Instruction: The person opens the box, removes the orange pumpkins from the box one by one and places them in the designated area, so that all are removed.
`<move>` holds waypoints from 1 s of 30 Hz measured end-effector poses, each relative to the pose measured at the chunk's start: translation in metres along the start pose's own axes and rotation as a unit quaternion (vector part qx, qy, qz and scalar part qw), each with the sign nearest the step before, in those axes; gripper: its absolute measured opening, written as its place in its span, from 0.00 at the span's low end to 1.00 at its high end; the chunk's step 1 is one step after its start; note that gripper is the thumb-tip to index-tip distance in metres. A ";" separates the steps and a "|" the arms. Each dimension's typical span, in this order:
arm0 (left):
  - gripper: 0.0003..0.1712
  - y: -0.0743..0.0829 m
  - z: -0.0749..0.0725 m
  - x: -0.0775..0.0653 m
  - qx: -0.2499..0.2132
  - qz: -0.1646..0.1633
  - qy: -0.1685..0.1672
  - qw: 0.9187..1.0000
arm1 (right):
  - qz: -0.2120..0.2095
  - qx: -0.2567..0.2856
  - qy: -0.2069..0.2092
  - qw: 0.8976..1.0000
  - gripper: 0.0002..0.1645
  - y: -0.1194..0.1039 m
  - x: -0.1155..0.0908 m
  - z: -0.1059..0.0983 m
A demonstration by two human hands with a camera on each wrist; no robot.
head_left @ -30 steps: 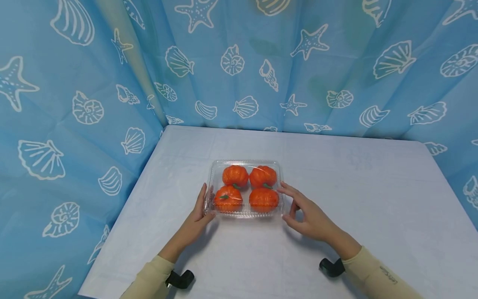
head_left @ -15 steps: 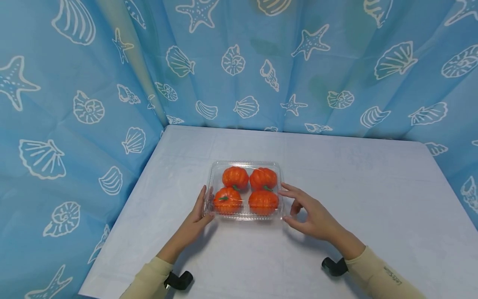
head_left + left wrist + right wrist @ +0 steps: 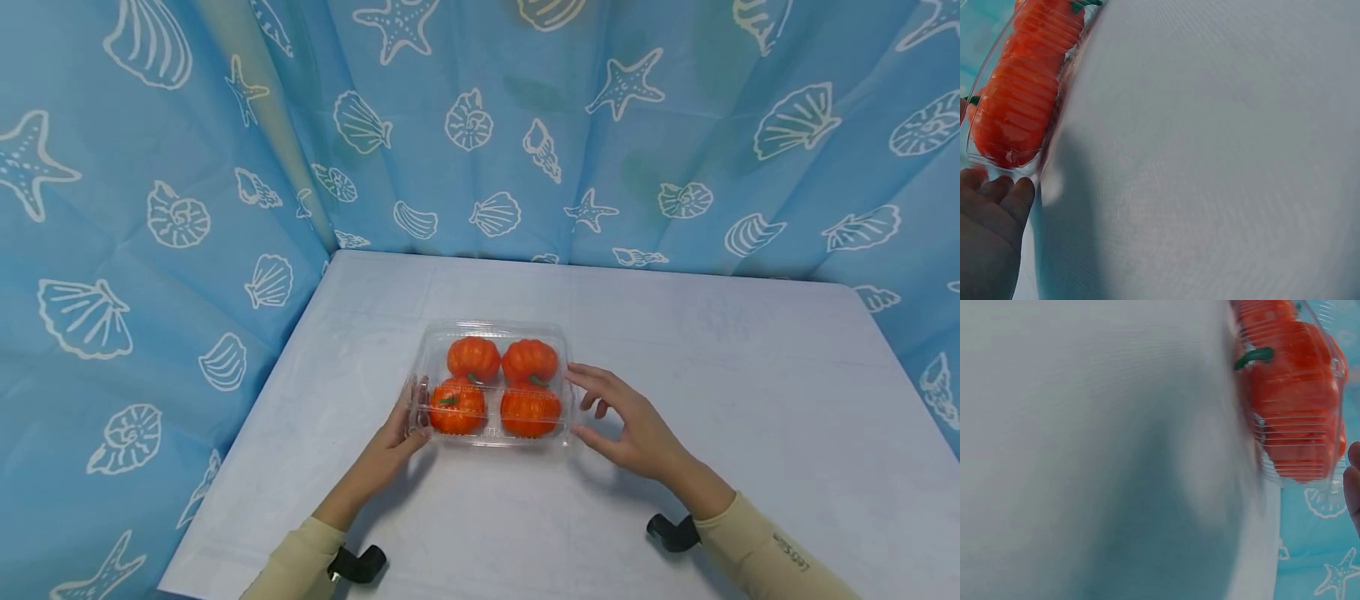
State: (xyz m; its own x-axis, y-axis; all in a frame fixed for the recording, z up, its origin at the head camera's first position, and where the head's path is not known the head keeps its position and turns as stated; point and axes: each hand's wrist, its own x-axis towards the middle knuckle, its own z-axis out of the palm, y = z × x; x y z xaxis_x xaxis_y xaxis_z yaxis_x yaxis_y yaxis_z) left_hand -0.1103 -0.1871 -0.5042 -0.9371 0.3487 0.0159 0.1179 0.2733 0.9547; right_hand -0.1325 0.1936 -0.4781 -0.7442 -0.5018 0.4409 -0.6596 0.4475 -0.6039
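A clear plastic clamshell container [image 3: 495, 437] stands on the white table with several small orange pumpkins [image 3: 530, 410] inside, each with a green stem. My left hand [image 3: 392, 440] grips its left end, thumb at the front corner and fingers along the side. In the left wrist view, fingertips [image 3: 1017, 194] meet the ridged plastic. Beside the right end is my right hand [image 3: 633, 429], thumb and fingers spread apart, fingertips close to the rim. The right wrist view catches only a bit of that hand [image 3: 1352, 487] next to the lid.
A white cloth covers the table [image 3: 712, 358]. Behind and to the left hangs a blue curtain [image 3: 420, 167] printed with shells and starfish. Black wrist-worn cameras [image 3: 672, 533] stick out below both sleeves.
The lid's front ridge has risen in view, and the pumpkins sit slightly lower in the picture. My right thumb and fingers have spread a little apart. My left hand has hardly moved.
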 end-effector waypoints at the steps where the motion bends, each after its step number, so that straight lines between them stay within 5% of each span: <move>1: 0.49 0.000 0.000 0.000 -0.003 0.000 -0.003 1.000 | 0.001 -0.003 0.005 1.000 0.44 0.000 0.001 0.000; 16: 0.47 -0.001 0.000 -0.002 0.014 -0.010 -0.006 1.000 | -0.010 -0.015 0.057 0.998 0.42 -0.003 0.017 -0.006; 26: 0.47 -0.002 0.002 0.000 0.024 0.033 -0.010 0.999 | -0.019 -0.031 0.103 0.994 0.38 -0.008 0.029 -0.011; 30: 0.46 0.000 0.002 0.000 0.025 0.025 -0.012 0.999 | -0.021 -0.027 0.118 0.992 0.37 -0.011 0.034 -0.013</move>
State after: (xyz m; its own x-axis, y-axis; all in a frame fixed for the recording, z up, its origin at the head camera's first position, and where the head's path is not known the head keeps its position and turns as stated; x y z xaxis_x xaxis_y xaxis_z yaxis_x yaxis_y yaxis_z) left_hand -0.1096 -0.1854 -0.5049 -0.9215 0.3844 0.0560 0.1818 0.2995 0.9366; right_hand -0.1519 0.1810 -0.4474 -0.7150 -0.3361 0.6130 -0.6912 0.4717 -0.5476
